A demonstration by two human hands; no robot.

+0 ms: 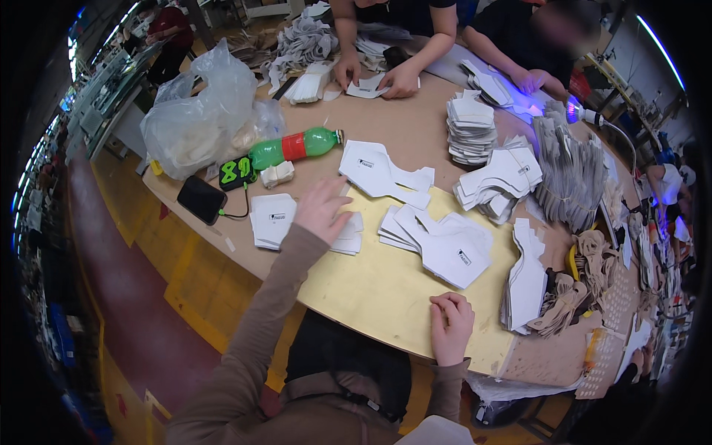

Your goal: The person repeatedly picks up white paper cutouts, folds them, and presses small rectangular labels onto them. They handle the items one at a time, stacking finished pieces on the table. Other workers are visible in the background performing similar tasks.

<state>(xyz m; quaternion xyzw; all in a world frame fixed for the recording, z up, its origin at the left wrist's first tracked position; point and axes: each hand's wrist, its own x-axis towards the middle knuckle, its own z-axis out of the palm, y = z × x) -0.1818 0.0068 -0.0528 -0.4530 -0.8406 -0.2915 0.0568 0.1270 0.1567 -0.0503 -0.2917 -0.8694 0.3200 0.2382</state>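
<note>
My left hand [322, 211] is open with its fingers spread. It hovers over or rests on the right part of a small stack of white cut pieces [269, 230]; contact is hard to tell. Just beyond it lies a single white cut piece [371, 172] with a dark printed mark, wide at one end and narrow in the middle. A fanned pile of similar white pieces [461, 252] sits right of centre on the yellow board [348, 285]. By the near edge of that board, my right hand [451, 326] is loosely curled with nothing visible in it.
A green bottle [297, 146], clear plastic bag [200, 111], phone [202, 200] and power bank [237, 174] stand left. Stacked white pieces [471, 127], grey bundles [571, 167] and beige strips [567, 297] line the right. Across the table, two people work near a lit lamp [582, 113].
</note>
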